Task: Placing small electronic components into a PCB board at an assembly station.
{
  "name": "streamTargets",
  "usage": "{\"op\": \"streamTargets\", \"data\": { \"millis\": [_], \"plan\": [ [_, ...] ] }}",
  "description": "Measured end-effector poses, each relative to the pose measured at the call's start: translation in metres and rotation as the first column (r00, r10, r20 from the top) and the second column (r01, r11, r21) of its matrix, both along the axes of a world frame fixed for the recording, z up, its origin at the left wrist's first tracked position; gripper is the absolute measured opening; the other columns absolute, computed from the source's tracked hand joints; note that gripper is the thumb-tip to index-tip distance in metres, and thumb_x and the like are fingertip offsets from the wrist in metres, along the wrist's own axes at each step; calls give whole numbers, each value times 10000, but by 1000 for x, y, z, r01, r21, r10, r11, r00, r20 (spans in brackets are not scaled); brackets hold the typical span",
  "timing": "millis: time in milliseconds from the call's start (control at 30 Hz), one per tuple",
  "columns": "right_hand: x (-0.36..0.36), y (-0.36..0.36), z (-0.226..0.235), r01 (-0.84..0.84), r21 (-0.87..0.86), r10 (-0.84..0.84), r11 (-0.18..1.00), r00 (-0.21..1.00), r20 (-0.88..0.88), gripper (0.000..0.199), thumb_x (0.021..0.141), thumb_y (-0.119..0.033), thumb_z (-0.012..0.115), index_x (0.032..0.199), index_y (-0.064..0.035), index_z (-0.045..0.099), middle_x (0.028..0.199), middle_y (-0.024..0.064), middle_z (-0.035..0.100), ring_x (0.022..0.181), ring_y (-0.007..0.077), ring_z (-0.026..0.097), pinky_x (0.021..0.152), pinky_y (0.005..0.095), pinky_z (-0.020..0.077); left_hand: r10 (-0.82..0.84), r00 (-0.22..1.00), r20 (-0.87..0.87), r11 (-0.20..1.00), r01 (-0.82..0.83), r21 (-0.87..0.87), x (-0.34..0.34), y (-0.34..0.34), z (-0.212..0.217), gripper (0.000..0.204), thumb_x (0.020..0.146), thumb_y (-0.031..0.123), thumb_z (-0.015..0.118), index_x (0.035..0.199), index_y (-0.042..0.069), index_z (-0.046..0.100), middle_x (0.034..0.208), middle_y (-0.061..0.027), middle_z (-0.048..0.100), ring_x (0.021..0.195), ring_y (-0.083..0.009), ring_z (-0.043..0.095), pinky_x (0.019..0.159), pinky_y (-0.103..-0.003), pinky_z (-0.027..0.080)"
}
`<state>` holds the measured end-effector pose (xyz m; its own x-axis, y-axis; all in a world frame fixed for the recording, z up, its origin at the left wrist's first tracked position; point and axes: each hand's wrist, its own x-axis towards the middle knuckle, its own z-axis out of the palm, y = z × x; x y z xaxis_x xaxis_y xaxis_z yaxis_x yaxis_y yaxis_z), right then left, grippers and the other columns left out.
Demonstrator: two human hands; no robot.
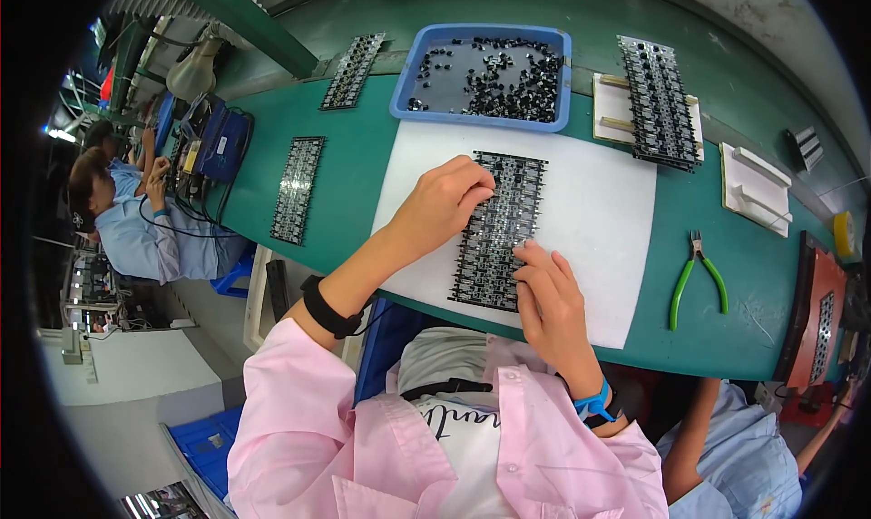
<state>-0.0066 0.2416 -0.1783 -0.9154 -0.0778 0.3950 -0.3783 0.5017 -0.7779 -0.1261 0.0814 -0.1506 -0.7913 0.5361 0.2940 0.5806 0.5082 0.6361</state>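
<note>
Head view: a circuit panel [498, 230] is seen lying on a white sheet [599, 238] on the green bench. Left hand [442, 202] is pinched shut at the panel's upper left edge; whether a part is held cannot be told. Right hand [549, 297] is rested on the panel's lower right edge, fingers loosely curled. Beyond the panel, a blue tray [406, 83] of small black parts is noted; right of it, green-handled pliers [697, 279].

- The left hand [445, 201] covers the upper left edge of the circuit panel [501, 233]; whatever its pinched fingers [479, 192] hold is hidden.
- Black parts in the blue tray [483, 74] are too small to tell apart.
- The desk [345, 165] curves away, cut off at right.
</note>
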Motion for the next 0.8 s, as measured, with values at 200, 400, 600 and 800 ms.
{"op": "streamTargets", "data": {
  "millis": [200,400,600,800],
  "plan": [
    [0,0,-1,-10,6,10,1000,1000,-13,90,760,24,506,840,-9,528,1038,136,573,1059,305,508,910,423,351,-15,1000,-25,996,13,-87,-2,5,3,46,748,-6,559,793,-3,562,758,-106,534,664,-259,542,585,-322,441],
    [0,0,-3,-18,-6,18,1000,1000,-25,94,752,21,515,839,-13,526,1028,130,571,1062,302,505,908,426,351,-26,1000,-8,991,25,-134,-4,6,5,41,749,-4,550,789,0,556,771,-113,533,685,-289,546,606,-343,448],
    [0,2,-3,-29,-14,29,999,999,-23,95,747,21,519,835,-14,524,1022,128,570,1064,301,504,906,428,350,-22,1000,-7,989,21,-145,-3,8,5,39,752,-6,546,790,3,553,768,-113,526,684,-291,543,602,-347,446],
    [0,2,-2,-29,-22,29,999,999,-15,97,746,23,518,835,-17,524,1018,123,571,1066,300,503,906,428,350,-28,999,-20,987,24,-160,-3,8,5,38,757,0,546,794,4,545,767,-113,514,681,-296,538,597,-351,442]
  ]
}}
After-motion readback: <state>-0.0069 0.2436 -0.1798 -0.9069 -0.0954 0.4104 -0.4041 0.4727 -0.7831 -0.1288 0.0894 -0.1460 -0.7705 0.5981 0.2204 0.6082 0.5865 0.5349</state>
